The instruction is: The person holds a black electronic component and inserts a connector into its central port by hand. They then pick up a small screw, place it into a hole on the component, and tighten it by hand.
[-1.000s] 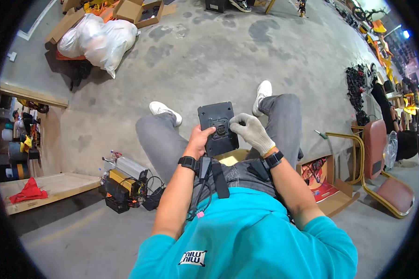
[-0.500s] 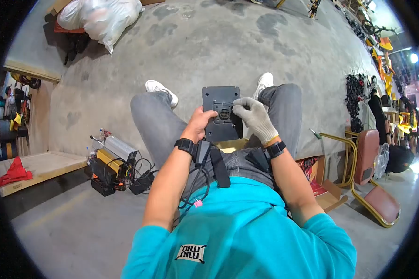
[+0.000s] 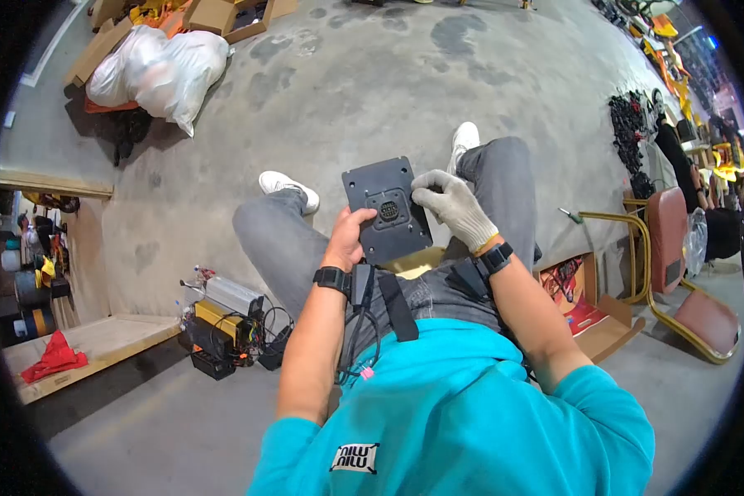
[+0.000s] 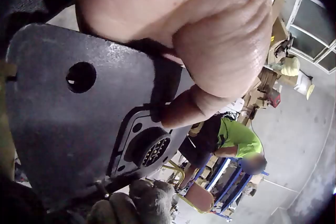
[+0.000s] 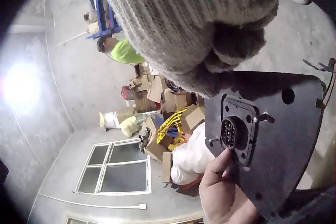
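A black plate (image 3: 401,241) with corner holes and a round multi-pin connector (image 3: 389,212) is held over the lap. My bare left hand (image 3: 347,237) grips its left edge, thumb on the face beside the connector (image 4: 153,148). Over the right edge is my gloved right hand (image 3: 456,208), fingers curled together; whether they pinch anything is hidden. In the right wrist view, the glove (image 5: 184,29) is beside the connector's flange, where one small screw (image 5: 268,118) sticks out at a corner and another (image 5: 213,142) shows near the opposite side.
A battery-like unit with wires (image 3: 223,322) lies on the floor at left, near a wooden ledge (image 3: 112,339) with red cloth. On the right are an open cardboard box (image 3: 616,331) and a chair (image 3: 668,240). White bags (image 3: 165,78) lie at upper left.
The plate has tilted slightly, and the camera view has shifted. My left hand keeps its grip; my right hand stays near the plate's right edge, now slightly higher against it.
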Tool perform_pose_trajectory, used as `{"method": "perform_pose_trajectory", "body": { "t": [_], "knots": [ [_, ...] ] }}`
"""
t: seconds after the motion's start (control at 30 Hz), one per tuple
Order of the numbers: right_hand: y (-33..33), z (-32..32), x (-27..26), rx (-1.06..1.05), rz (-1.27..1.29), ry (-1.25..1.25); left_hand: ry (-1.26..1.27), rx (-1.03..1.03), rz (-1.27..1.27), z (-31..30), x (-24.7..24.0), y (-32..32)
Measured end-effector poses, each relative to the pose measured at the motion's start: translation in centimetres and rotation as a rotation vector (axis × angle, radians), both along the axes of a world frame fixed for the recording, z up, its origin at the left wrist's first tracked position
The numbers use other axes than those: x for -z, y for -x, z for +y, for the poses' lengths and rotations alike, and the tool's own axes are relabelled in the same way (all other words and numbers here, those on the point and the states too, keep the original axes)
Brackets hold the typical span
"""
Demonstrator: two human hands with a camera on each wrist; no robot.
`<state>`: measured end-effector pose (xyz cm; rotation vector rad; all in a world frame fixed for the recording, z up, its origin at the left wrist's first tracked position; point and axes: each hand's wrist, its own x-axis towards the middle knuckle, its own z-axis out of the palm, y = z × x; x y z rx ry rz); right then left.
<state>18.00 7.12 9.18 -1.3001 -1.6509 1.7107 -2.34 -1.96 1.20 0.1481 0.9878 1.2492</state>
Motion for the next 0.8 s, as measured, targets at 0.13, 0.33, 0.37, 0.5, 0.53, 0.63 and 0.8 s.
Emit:
{"method": "perform_pose_trajectory", "body": {
  "t": [0.13, 0.33, 0.37, 0.5, 0.53, 0.63, 0.8],
  "knots": [
    [0.14, -0.29, -0.41, 0.021, -0.015, 0.008, -0.012, 0.014, 0.024, -0.12, 0.07, 0.09],
    [-0.01, -0.25, -0.15, 0.001, -0.005, 0.005, -0.005, 0.000, 0.049, -0.08, -0.27, -0.22],
    [0.06, -0.16, -0.13, -0.003, 0.005, 0.001, -0.010, -0.003, 0.048, 0.09, -0.33, -0.22],
    [0.06, -0.25, -0.30, -0.022, -0.011, -0.016, -0.031, 0.011, 0.055, -0.17, -0.15, -0.32],
    [0.14, -0.16, -0.28, -0.029, -0.013, -0.017, -0.044, 0.019, 0.060, -0.12, -0.26, -0.33],
    [0.13, -0.26, -0.02, -0.051, -0.030, -0.020, -0.074, 0.044, 0.076, 0.04, 0.19, -0.33],
    [0.35, -0.34, -0.06, -0.056, -0.048, 0.019, -0.053, 0.060, 0.135, -0.09, 0.10, -0.61]
  ]
}}
